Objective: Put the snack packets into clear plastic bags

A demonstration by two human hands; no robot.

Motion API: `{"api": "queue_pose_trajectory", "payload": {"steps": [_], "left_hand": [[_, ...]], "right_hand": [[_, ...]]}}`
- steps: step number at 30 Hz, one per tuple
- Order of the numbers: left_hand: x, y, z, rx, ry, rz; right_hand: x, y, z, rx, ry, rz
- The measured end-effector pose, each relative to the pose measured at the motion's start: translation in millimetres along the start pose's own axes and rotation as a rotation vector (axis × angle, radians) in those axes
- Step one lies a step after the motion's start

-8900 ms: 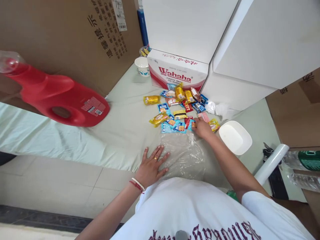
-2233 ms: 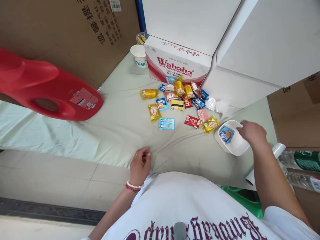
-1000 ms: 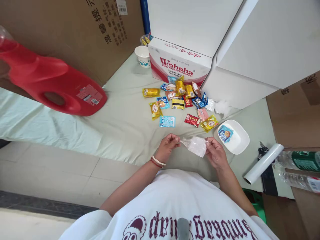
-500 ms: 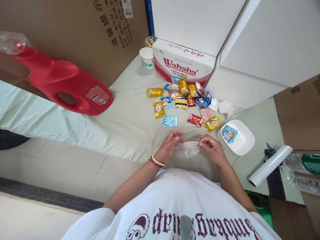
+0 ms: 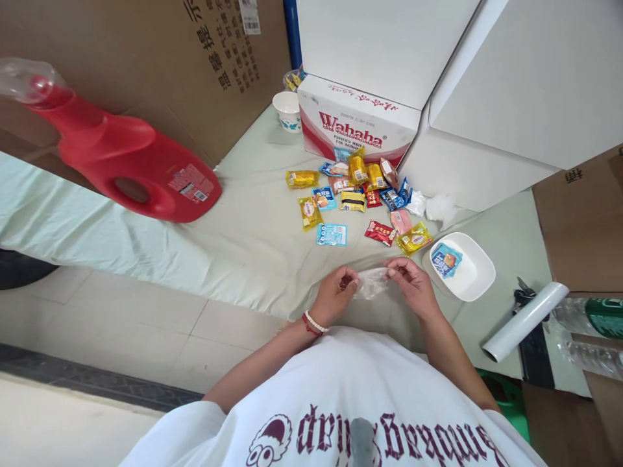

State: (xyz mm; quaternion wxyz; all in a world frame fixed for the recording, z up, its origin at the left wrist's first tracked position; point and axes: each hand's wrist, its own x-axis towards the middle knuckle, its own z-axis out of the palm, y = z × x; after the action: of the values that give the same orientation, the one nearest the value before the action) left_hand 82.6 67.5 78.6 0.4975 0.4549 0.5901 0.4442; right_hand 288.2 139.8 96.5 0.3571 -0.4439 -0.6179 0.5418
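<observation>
Fingers [image 5: 352, 287] of left hand [image 5: 335, 295] and right hand [image 5: 413, 288] pinch a clear plastic bag [image 5: 372, 283] at opposite ends; bunched film partly hides the left grip, so its exact hold is uncertain. Bag lies directly between them, long axis crosswise, about equally near each, in front of the red candy wrapper [image 5: 380, 233]. Film thin, glossy, crumpled. White bowl [image 5: 479, 275], smooth, rounded-square, sits right of right hand on the cloth-covered counter [image 5: 257, 220]; flat blue packets [image 5: 446, 261] inside.

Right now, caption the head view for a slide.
Left hand and right hand hold clear plastic near wrapped snacks and a bowl.
</observation>
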Motion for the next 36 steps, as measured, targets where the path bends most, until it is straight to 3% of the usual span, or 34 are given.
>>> {"api": "queue_pose_trajectory", "payload": {"steps": [3,6,8,12,15,18,20,23,25,31,34,36], "left_hand": [[-0.8,0.8,3.9,0.009,0.048,0.087],[1.1,1.6,8.4,-0.128,0.103,0.113],[6.1,-0.9,9.3,-0.379,0.194,0.005],[19.8,-10.2,3.0,-0.795,0.354,-0.254],[23.3,-14.0,0.2,-0.799,0.375,-0.264],[18.9,-12.8,5.2,-0.758,0.374,-0.266],[14.1,-10.9,9.7,-0.583,0.348,-0.215],[7.6,-10.1,12.6,-0.219,0.262,-0.058],[5.8,-12.2,11.5,-0.134,0.227,-0.016],[17.1,-22.8,1.5,-0.662,0.391,-0.220],[26.2,-24.9,-3.0,-0.747,0.438,-0.238],[31.4,-25.7,-4.6,-0.790,0.456,-0.260]], "right_hand": [[-6.5,0.0,9.8,-0.061,0.133,-0.018],[-11.2,3.0,20.7,-0.253,0.055,0.008],[-11.0,7.7,25.0,-0.258,0.062,0.063],[-10.4,16.7,23.8,-0.012,0.165,0.166],[-16.6,15.6,24.3,0.052,0.142,0.219],[-23.5,9.3,35.2,0.031,-0.001,0.209],[-22.6,6.3,46.0,-0.006,-0.039,0.170],[-10.9,7.0,57.8,-0.051,0.034,0.151],[-0.3,10.0,59.5,-0.061,0.067,0.156],[2.3,15.6,56.6,0.263,0.065,0.315],[-14.7,19.6,62.7,0.402,0.019,0.497],[-25.8,23.4,66.1,0.415,-0.095,0.628]]}}
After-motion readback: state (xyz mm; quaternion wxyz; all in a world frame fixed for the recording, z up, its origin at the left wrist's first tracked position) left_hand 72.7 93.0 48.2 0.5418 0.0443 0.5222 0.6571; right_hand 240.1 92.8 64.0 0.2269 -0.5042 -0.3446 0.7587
